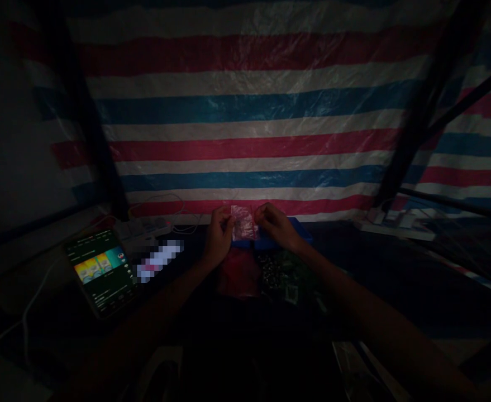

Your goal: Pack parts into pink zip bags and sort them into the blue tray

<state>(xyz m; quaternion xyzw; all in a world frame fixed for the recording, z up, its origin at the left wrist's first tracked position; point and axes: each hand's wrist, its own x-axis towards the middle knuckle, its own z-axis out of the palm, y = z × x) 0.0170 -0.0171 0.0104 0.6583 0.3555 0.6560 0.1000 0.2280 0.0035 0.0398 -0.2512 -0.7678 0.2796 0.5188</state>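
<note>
Between my two hands is a small clear plastic bag [242, 223] with a red edge along its right side. My left hand [220, 234] pinches its left edge, and my right hand [274, 223] pinches the red edge. Behind and below them lies a blue tray or box [299, 230], partly covered by the hands. Nearer to me, a red plastic bag or pile of bags [239, 273] rests on the dark table. Beside it on the right is a heap of small shiny parts [271, 271] with greenish pieces [298, 279]; their kind is too dark to make out.
A lit tablet [98, 271] stands at the left, with a blurred bright screen [159, 261] beside it. Power strips [151, 226] and white cables [31, 304] lie at the left; another power strip [398, 229] is at the right. Striped sheeting [249, 109] hangs behind dark frame posts [416, 123].
</note>
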